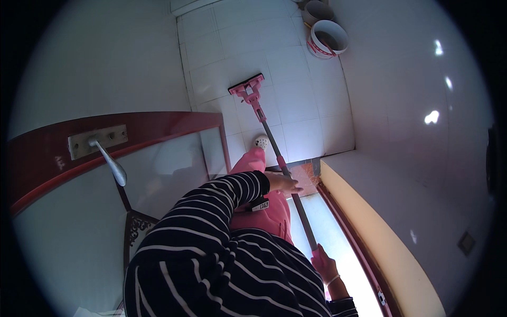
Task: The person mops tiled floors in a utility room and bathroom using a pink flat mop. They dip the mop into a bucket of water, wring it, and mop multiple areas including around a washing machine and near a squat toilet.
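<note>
A pink sponge mop (301, 214) with a grey pole stretches diagonally from my body out over the floor. Its pink head (246, 85), edged by a dark strip, rests on the white floor tiles (245, 43). My left hand (282, 183) is around the middle of the pole, just below a pink collar (281, 161), some fingers showing past its far side. Lower down, at the near end, my right hand (325, 266) grips the pink end handle. The underside of both grips is hidden.
A white bucket (328, 39) with a stick-like item inside stands by the right wall, another bucket (317, 12) behind it. At left is a red-framed door (190, 119) with a metal lever handle (113, 164). My white clog (260, 142) is beside the pole. A doorway frame (352, 241) rises at right.
</note>
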### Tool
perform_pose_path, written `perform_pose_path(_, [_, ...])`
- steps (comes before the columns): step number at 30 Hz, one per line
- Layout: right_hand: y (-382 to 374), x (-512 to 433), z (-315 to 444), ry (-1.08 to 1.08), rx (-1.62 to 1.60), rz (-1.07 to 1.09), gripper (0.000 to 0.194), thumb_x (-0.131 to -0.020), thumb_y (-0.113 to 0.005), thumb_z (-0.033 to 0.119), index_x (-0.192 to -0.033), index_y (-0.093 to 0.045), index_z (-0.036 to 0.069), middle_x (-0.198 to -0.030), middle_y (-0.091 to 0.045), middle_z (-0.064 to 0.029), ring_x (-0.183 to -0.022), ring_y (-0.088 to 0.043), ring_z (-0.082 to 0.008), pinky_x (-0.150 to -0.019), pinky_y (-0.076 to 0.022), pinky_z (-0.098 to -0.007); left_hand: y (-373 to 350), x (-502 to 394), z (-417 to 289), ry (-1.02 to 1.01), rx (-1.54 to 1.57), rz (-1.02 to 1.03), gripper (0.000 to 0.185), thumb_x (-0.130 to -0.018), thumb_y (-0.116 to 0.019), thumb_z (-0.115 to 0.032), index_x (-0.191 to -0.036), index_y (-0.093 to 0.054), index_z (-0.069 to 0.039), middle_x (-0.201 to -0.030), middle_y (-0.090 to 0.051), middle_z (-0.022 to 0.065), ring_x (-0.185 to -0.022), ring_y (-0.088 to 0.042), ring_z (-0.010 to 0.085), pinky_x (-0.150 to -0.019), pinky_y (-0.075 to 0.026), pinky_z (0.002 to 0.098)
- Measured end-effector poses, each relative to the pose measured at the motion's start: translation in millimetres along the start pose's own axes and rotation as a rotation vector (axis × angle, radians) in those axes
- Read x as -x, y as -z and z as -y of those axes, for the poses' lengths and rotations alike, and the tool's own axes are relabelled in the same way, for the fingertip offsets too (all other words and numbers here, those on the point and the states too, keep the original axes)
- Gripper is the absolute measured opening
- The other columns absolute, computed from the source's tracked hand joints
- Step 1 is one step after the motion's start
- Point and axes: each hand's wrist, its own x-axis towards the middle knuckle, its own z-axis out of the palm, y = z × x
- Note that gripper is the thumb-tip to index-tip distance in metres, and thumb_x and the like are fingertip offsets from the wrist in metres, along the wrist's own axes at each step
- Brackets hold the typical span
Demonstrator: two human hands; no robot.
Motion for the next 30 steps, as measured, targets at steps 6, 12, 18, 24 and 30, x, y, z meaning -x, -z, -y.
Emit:
perform_pose_path(6, [10,-132,77,-0.121,-0.032,0.140,0.061,-0.092,-0.061,0.026,-0.146,-0.036,0.012,-0.074,-0.068,-0.0143,-0.051,-0.063,-0.0203,-0.048,-0.0520,-0.0335,87,15,83,0.077,0.043,-0.517,0.053,-0.098,-0.040,-0.054,-0.114,-0.057,-0.006,-0.109,-0.066,0.0144,-0.100,-0.066,0.0323,-0.080,-0.052,0.0442])
perform_pose_path(12, [-15,-260,170,-0.035,-0.011,0.259,0.063,-0.091,-0.060,0.028,-0.147,-0.035,0.011,-0.079,-0.067,-0.0221,-0.058,-0.067,-0.0288,-0.054,-0.0542,-0.0376,164,72,185,0.142,-0.342,-0.887,0.019,-0.094,-0.049,-0.019,-0.104,-0.058,-0.007,-0.100,-0.061,0.0127,-0.091,-0.067,0.0330,-0.077,-0.056,0.0447])
perform_pose_path(18, [-21,-257,181,0.036,0.195,0.293,0.066,-0.091,-0.059,0.027,-0.148,-0.030,0.011,-0.088,-0.066,-0.0297,-0.077,-0.067,-0.0419,-0.068,-0.0545,-0.0460,139,93,202,0.130,-0.110,-0.874,0.026,-0.097,-0.043,-0.028,-0.104,-0.055,-0.006,-0.101,-0.065,0.0198,-0.093,-0.066,0.0377,-0.082,-0.051,0.0477])
perform_pose_path(24, [52,-193,135,0.032,0.392,0.378,0.065,-0.092,-0.058,0.028,-0.149,-0.029,0.012,-0.084,-0.066,-0.0261,-0.079,-0.066,-0.0437,-0.071,-0.0538,-0.0474,59,52,136,-0.090,0.169,-0.960,0.035,-0.097,-0.045,-0.035,-0.098,-0.055,-0.002,-0.083,-0.066,0.0206,-0.078,-0.067,0.0371,-0.070,-0.052,0.0484])
perform_pose_path(30, [101,-152,136,0.109,0.636,0.330,0.063,-0.094,-0.055,0.031,-0.149,-0.031,0.013,-0.074,-0.066,-0.0213,-0.070,-0.067,-0.0397,-0.066,-0.0544,-0.0472,32,57,80,-0.103,0.680,-0.709,0.037,-0.101,-0.044,-0.041,-0.097,-0.048,-0.004,-0.073,-0.061,0.0143,-0.064,-0.064,0.0279,-0.062,-0.050,0.0408])
